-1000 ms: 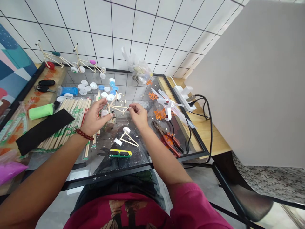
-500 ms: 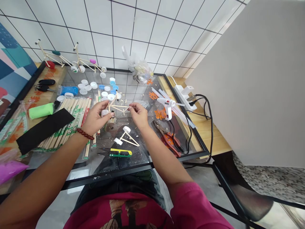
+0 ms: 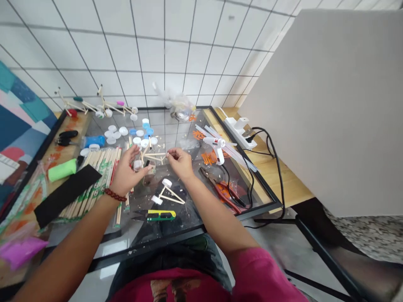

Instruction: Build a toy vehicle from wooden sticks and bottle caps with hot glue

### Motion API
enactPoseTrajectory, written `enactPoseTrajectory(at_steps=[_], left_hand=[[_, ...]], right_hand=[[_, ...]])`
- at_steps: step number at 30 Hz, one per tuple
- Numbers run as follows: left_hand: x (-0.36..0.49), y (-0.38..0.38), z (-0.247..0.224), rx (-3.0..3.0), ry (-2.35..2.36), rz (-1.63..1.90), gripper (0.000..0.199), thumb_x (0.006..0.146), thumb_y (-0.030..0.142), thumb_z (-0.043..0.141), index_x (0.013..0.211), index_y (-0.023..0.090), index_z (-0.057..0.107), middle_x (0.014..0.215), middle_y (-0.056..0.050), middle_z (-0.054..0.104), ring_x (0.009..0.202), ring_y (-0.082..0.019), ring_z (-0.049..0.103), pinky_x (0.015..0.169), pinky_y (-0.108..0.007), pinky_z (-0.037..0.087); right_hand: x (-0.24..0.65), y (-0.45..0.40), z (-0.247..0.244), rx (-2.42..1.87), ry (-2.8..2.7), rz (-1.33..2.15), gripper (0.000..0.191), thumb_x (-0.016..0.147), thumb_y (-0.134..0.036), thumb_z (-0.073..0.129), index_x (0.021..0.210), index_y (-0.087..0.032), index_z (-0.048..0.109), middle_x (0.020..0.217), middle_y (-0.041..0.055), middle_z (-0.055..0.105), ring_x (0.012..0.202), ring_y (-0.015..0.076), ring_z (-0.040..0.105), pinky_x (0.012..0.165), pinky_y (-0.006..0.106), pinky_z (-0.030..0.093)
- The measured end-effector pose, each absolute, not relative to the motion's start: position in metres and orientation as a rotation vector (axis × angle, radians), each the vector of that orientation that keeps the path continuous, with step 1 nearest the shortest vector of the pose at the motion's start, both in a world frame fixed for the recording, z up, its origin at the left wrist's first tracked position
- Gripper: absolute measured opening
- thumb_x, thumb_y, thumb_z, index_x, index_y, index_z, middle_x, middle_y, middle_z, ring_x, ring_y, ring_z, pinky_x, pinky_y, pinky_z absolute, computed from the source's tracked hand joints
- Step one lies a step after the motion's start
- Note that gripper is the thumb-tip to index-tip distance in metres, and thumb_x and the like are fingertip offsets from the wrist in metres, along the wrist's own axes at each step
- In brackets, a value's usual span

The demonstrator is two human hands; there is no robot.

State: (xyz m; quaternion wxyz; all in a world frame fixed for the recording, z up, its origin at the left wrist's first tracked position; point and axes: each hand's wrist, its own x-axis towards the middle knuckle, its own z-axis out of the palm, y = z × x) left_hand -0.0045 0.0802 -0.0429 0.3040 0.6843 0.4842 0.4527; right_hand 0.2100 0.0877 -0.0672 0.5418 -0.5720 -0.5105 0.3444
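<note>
A small frame of wooden sticks with a white bottle cap at its left end stands on the glass tabletop between my hands. My left hand is around that left end, its thumb and fingers spread apart. My right hand pinches the tip of the frame's right end between thumb and fingertips. Nearer to me lies a triangular stick piece with two white caps as wheels. Thread snips with yellow and green handles lie below it.
Wrapped chopsticks, a black sheet and a green clay pack lie left. Loose bottle caps and finished stick models are at the back. A glue gun, pliers and a power strip are right.
The camera has tilted up, so the table sits lower in view. My left fingers have spread away from the stick frame. My right hand keeps its pinch.
</note>
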Motion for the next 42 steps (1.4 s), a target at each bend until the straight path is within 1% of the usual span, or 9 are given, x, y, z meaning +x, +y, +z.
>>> enactPoseTrajectory(at_steps=[3,5,10,17,20,26,36,42], left_hand=[[-0.003,0.082,-0.036,1.959,1.37,1.145,0.089,0.075,0.04,0.082,0.153,0.017,0.044,0.152,-0.02,0.056,0.142,-0.036,0.056,0.121,-0.056,0.044],[0.0,0.084,-0.032,2.048,1.409,1.11,0.087,0.077,0.041,0.08,0.153,0.017,0.045,0.15,-0.02,0.058,0.14,-0.037,0.058,0.119,-0.056,0.046],[0.013,0.088,-0.028,2.161,1.471,1.095,0.078,0.081,0.042,0.077,0.149,0.017,0.05,0.142,-0.018,0.064,0.135,-0.036,0.061,0.115,-0.054,0.05],[0.015,0.089,-0.035,2.21,1.571,1.082,0.059,0.087,0.039,0.07,0.14,0.016,0.059,0.133,-0.017,0.07,0.127,-0.035,0.066,0.109,-0.051,0.054],[0.015,0.09,-0.037,2.187,1.602,1.07,0.056,0.086,0.039,0.071,0.137,0.016,0.061,0.13,-0.017,0.072,0.125,-0.035,0.068,0.107,-0.051,0.055],[0.018,0.093,-0.039,2.187,1.615,1.084,0.06,0.082,0.038,0.076,0.136,0.018,0.063,0.128,-0.015,0.073,0.125,-0.036,0.068,0.105,-0.05,0.056],[0.019,0.093,-0.038,2.159,1.603,1.085,0.05,0.082,0.037,0.075,0.129,0.023,0.065,0.121,-0.011,0.075,0.119,-0.034,0.07,0.105,-0.049,0.055],[0.02,0.092,-0.037,2.162,1.634,1.051,0.051,0.081,0.039,0.074,0.129,0.021,0.065,0.12,-0.009,0.075,0.118,-0.033,0.069,0.107,-0.048,0.053]], right_hand=[[0.208,0.088,-0.064,-1.357,-1.202,0.831,0.009,0.081,-0.027,0.068,0.087,-0.022,0.072,0.073,-0.001,0.074,0.068,0.0168,0.069,0.07,0.029,0.056],[0.207,0.087,-0.062,-1.346,-1.193,0.836,0.009,0.08,-0.027,0.068,0.086,-0.022,0.072,0.074,-0.0006,0.074,0.069,0.0169,0.069,0.07,0.029,0.057],[0.208,0.084,-0.061,-1.347,-1.199,0.837,0.009,0.081,-0.026,0.068,0.087,-0.021,0.073,0.075,0.0001,0.075,0.069,0.0165,0.069,0.071,0.028,0.056],[0.208,0.083,-0.061,-1.349,-1.232,0.838,0.011,0.082,-0.028,0.066,0.087,-0.021,0.073,0.071,-0.0014,0.071,0.063,0.0148,0.063,0.064,0.026,0.052],[0.208,0.082,-0.06,-1.354,-1.242,0.839,0.01,0.082,-0.028,0.065,0.086,-0.022,0.073,0.072,-0.0015,0.071,0.063,0.0145,0.063,0.064,0.026,0.052],[0.208,0.081,-0.057,-1.367,-1.248,0.835,0.009,0.081,-0.027,0.065,0.085,-0.022,0.072,0.072,-0.0018,0.072,0.065,0.015,0.064,0.068,0.026,0.053],[0.209,0.079,-0.051,-1.375,-1.251,0.862,0.007,0.081,-0.027,0.066,0.081,-0.021,0.069,0.071,-0.0025,0.07,0.065,0.0139,0.063,0.068,0.025,0.052],[0.21,0.08,-0.052,-1.378,-1.266,0.855,0.006,0.082,-0.027,0.067,0.079,-0.021,0.068,0.07,-0.0027,0.07,0.065,0.0135,0.063,0.067,0.025,0.051]])
